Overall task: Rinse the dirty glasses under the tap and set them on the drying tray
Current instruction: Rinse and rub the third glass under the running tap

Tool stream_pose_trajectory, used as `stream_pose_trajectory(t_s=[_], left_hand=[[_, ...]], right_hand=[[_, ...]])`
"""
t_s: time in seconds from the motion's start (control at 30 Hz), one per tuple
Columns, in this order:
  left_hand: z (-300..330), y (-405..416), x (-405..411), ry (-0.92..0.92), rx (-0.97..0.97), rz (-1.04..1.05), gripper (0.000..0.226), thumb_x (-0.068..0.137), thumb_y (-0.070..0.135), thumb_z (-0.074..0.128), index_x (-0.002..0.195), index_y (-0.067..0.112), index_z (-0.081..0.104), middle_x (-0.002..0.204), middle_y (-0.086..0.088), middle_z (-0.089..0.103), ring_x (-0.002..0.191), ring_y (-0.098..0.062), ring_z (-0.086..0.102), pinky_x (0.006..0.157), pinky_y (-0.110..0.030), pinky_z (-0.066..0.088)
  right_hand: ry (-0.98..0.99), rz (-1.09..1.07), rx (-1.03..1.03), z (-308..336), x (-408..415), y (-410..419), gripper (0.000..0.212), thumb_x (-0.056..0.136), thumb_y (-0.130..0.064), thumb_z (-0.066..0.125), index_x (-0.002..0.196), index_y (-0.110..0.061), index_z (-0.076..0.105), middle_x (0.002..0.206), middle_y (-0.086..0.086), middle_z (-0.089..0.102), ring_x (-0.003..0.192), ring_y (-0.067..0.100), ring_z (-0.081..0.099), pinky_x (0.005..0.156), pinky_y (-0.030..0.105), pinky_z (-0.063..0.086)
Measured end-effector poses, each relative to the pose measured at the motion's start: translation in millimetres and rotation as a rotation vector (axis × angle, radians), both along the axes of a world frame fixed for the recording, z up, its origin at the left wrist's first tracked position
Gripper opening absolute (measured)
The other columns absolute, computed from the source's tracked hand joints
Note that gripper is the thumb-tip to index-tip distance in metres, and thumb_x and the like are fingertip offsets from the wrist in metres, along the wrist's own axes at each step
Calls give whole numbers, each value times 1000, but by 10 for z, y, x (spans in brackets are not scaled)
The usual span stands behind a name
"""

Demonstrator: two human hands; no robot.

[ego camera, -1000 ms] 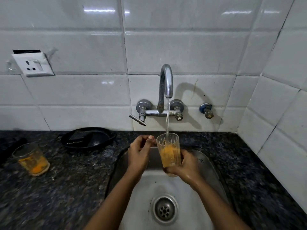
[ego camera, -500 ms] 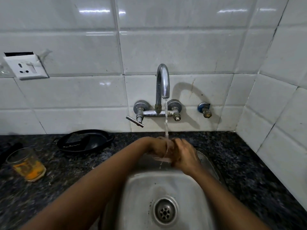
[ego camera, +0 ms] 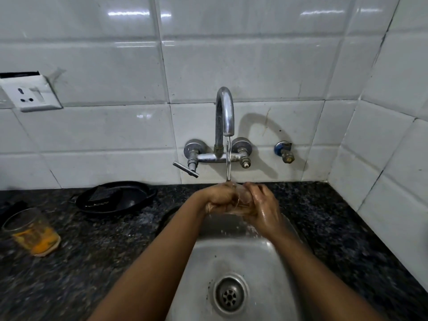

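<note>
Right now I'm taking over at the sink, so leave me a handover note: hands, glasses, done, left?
Left hand and right hand both grip the glass under the running tap, over the sink.
Second glass, orange residue inside, stands on the counter far left.
Done: nothing set to dry.
Left: finish this rinse, rinse the second; no drying tray is in view.

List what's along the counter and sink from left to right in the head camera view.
Glass with orange dregs → black pan → left hand → glass being rinsed → right hand. The two hands meet around that glass under the running tap, over the sink.
</note>
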State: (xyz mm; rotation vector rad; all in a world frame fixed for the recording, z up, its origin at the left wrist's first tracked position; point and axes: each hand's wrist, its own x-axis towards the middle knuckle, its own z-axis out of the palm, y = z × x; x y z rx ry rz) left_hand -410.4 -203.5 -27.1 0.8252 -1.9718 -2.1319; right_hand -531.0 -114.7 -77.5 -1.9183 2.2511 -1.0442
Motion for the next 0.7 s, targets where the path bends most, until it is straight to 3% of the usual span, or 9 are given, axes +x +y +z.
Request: stream_pose_trajectory(t_s=[0.1, 0.17, 0.23, 0.3, 0.37, 0.47, 0.53, 0.6, 0.7], left_hand=[[-49, 55, -3, -69, -371, 11, 11, 85, 1, 55, 91, 3, 64, 89, -11, 64, 85, -20, 61, 88, -36, 48], [-85, 96, -25, -143, -918, -101, 19, 88, 6, 56, 104, 0, 63, 104, -18, 65, 95, -25, 60, 90, -35, 47], [-66, 179, -11, -236, -1107, -210, 37, 93, 23, 45, 118, -1, 57, 121, -22, 59, 109, -31, 55, 98, -38, 42], [-3, 248, 32, -231, -1090, -305, 53, 93, 36, 29, 119, -1, 56, 122, -22, 57, 110, -31, 53, 100, -38, 40], [29, 255, 35, -166, -991, -240, 44, 95, 28, 34, 116, -3, 57, 119, -23, 58, 107, -31, 54, 99, -39, 42], [47, 257, 27, -216, -869, -200, 31, 94, 13, 44, 121, 1, 54, 127, -19, 54, 112, -28, 54, 101, -33, 41], [162, 120, 109, -372, -495, -230, 28, 96, 8, 42, 122, 4, 51, 120, -18, 55, 96, -21, 56, 87, -28, 45], [198, -9, 196, -180, -150, -27, 21, 96, 11, 41, 110, 6, 56, 100, -14, 59, 81, -17, 57, 80, -30, 50], [108, 17, 160, -1, -116, 239, 33, 100, 30, 34, 97, 8, 59, 88, -11, 63, 76, -20, 59, 68, -28, 50]], right_hand=[[128, -28, 54, 4, 32, 9, 73, 70, -19, 75, 133, -22, 41, 124, 12, 50, 113, 30, 51, 98, 43, 43], [180, 7, 51, 50, 5, 4, 73, 70, -16, 75, 135, -21, 41, 128, 11, 50, 117, 29, 49, 103, 43, 39], [257, 113, 34, 94, -34, -16, 76, 67, -15, 79, 134, -17, 43, 129, 12, 53, 119, 31, 51, 105, 47, 36], [398, 206, -26, 103, -66, -38, 78, 59, -18, 84, 127, -16, 45, 118, 13, 63, 108, 32, 61, 96, 52, 45], [446, 239, -43, 156, -84, -37, 83, 55, -19, 86, 125, -18, 41, 111, 13, 66, 98, 31, 65, 87, 51, 53], [349, 300, 96, 227, -118, -39, 93, 62, -21, 84, 139, -18, 33, 131, 17, 52, 119, 32, 52, 102, 43, 44], [147, 288, 236, 225, -140, -15, 97, 69, -24, 79, 146, -24, 20, 142, 12, 40, 130, 28, 40, 108, 41, 36], [41, 215, 271, 188, -127, 28, 103, 70, -25, 78, 148, -26, 12, 143, 12, 39, 130, 30, 41, 105, 43, 39], [50, 73, 327, 188, -35, 68, 112, 69, -24, 78, 148, -33, -2, 135, 16, 46, 118, 33, 51, 93, 42, 48]])
